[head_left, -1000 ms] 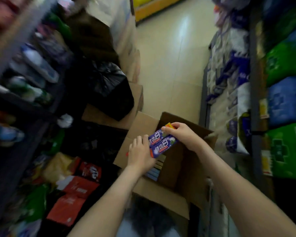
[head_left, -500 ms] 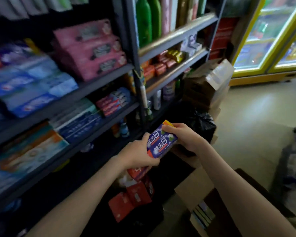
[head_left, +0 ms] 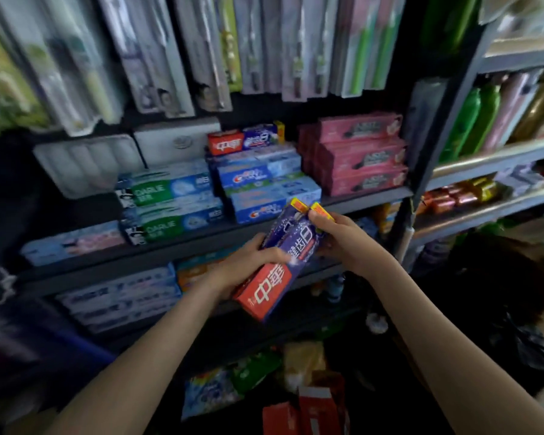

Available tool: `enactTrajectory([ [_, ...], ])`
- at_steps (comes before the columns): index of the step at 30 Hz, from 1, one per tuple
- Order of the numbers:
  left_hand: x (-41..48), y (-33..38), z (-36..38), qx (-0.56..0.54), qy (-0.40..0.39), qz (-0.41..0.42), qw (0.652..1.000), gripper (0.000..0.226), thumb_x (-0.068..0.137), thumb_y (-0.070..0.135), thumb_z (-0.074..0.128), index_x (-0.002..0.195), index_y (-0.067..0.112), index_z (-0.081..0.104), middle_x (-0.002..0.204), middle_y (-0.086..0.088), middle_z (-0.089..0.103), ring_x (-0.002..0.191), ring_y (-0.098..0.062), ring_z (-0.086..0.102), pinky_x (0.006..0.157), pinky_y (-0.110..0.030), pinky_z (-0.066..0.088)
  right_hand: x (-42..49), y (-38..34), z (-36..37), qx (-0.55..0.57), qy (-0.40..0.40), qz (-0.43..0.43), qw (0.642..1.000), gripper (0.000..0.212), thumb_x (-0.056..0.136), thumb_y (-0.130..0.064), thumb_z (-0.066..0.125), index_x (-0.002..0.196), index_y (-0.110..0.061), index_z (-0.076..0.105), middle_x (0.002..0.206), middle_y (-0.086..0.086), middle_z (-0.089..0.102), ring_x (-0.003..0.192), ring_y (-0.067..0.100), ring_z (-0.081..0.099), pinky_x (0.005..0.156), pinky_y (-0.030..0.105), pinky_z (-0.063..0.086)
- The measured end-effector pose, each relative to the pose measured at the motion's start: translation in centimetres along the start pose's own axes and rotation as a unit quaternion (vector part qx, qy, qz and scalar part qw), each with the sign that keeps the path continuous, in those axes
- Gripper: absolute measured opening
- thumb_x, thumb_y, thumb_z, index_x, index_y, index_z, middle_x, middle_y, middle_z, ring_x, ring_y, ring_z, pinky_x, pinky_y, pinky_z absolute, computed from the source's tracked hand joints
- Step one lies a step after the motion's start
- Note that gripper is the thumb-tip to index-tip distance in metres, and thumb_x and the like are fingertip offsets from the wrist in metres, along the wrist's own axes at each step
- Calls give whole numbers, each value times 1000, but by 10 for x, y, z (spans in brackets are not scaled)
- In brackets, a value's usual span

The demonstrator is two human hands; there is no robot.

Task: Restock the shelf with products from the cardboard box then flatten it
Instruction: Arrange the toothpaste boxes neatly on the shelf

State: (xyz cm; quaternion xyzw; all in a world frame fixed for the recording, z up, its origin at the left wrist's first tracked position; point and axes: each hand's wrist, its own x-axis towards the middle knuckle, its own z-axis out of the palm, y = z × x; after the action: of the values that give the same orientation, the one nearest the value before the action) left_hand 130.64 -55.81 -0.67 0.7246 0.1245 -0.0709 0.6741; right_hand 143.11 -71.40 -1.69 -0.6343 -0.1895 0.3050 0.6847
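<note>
Head view now faces the dark metal shelving unit (head_left: 374, 199). A second ago it looked down into the brown cardboard box on the floor, which is out of sight at present. That swing tells us one pick is done and a placement is about to start.

Hanging toothbrush packs (head_left: 201, 42) fill the top of the unit. On the board below, a stack of pink cartons (head_left: 358, 155) sits toward the right end, blue toothpaste cartons (head_left: 264, 183) sit at the middle, and green-and-white ones (head_left: 170, 208) lie left of them. On top of the blue stack lies a single red-and-purple carton (head_left: 245, 141), which looks like the same product as what we carry, so we judge that to be the destination.

The two red-and-purple cardboard toothpaste boxes (head_left: 283, 262) are held together, tilted, in front of the board's front edge and below that stack, touching no shelf. They have risen from the lower shelf level of half a second ago.

Our left hand (head_left: 248, 265) wraps its fingers round the red lower end. Our right hand (head_left: 336, 240) pinches the yellow-tipped upper end. Restocking is under way; flattening is not yet begun.
</note>
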Motion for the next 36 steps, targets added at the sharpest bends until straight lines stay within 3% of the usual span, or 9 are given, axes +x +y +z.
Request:
enactTrajectory([
  [3, -11, 11, -23, -45, 22, -9, 999, 25, 79, 38, 69, 93, 18, 62, 68, 0, 69, 53, -10, 63, 51, -20, 51, 21, -21, 21, 8, -35, -12, 999, 26, 88, -30, 62, 98, -6, 63, 88, 7, 71, 78, 20, 66, 65, 31, 56],
  [5, -15, 18, -40, -92, 65, -29, 993, 29, 89, 41, 54, 86, 14, 66, 69, -5, 70, 52, -13, 65, 50, -21, 52, 34, -37, 29, 12, -47, -22, 999, 21, 92, -26, 57, 96, -7, 64, 85, 4, 72, 75, 16, 68, 62, 28, 56],
  [11, -18, 29, -81, -153, 217, -59, 962, 46, 72, 47, 66, 88, 5, 61, 62, -13, 68, 45, -24, 63, 49, -29, 52, 72, -73, 16, 34, -7, -87, 996, 28, 94, -30, 54, 103, -4, 60, 96, 12, 66, 84, 22, 63, 87, 41, 51],
  [14, -18, 27, -83, -218, 244, -50, 944, 34, 88, 36, 60, 101, 5, 57, 72, -15, 70, 50, -26, 64, 51, -31, 53, 95, -83, -2, 33, 41, -115, 992, 33, 91, -29, 60, 109, -2, 53, 103, 16, 65, 88, 25, 66, 80, 38, 56],
  [20, -10, 25, -69, -268, 283, -36, 920, 32, 89, 27, 59, 111, 4, 54, 83, -18, 69, 60, -28, 64, 60, -35, 52, 135, -85, -22, 87, 107, -112, 984, 31, 93, -24, 58, 115, -7, 45, 108, 11, 58, 91, 24, 62, 84, 37, 52],
  [26, -4, 26, -59, -289, 320, -15, 902, 30, 89, 25, 60, 112, 6, 54, 83, -16, 71, 62, -28, 65, 63, -36, 53, 177, -84, -19, 149, 78, -65, 984, 29, 96, -19, 53, 117, -4, 42, 106, 12, 56, 93, 23, 61, 95, 42, 49],
  [29, -2, 30, -63, -295, 353, 2, 888, 27, 91, 25, 59, 111, 8, 54, 82, -15, 71, 61, -27, 65, 60, -35, 54, 196, -84, -15, 114, 72, -66, 989, 24, 96, -16, 53, 115, -7, 42, 102, 8, 56, 89, 18, 60, 93, 39, 49],
  [33, 3, 39, -68, -319, 374, 7, 871, 24, 92, 27, 58, 103, 6, 56, 76, -14, 69, 58, -26, 65, 61, -36, 55, 215, -85, -15, 40, 71, -84, 993, 36, 95, -20, 55, 129, -10, 44, 109, 6, 58, 98, 22, 60, 93, 42, 50],
  [36, 9, 45, -66, -336, 375, 4, 864, 22, 91, 27, 58, 101, 7, 57, 80, -15, 70, 64, -27, 65, 66, -39, 53, 230, -86, -21, -105, 108, -127, 980, 44, 91, -33, 60, 127, -9, 51, 110, 6, 59, 100, 22, 57, 89, 38, 46],
])
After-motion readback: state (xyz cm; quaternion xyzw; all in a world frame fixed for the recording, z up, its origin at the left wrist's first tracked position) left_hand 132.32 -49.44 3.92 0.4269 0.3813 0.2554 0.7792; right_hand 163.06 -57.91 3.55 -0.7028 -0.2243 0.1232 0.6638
